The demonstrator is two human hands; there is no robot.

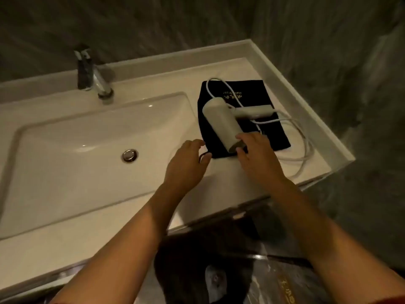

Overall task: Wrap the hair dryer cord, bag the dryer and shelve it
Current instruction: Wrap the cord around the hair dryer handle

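Observation:
A white hair dryer (221, 122) lies on a flat black drawstring bag (274, 137) on the counter to the right of the basin. Its white cord (304, 148) loops loosely over the bag and out toward the counter's right edge. My right hand (256, 156) rests on the near end of the dryer's barrel, fingers curled around it. My left hand (186, 165) hovers at the bag's near left corner, fingers spread, close to the bag's black drawstring.
A white basin (65, 154) with a chrome drain fills the left of the counter, with a chrome faucet (96, 77) behind it. A raised counter rim (306, 102) runs along the right. Below the front edge a shelf holds dark items.

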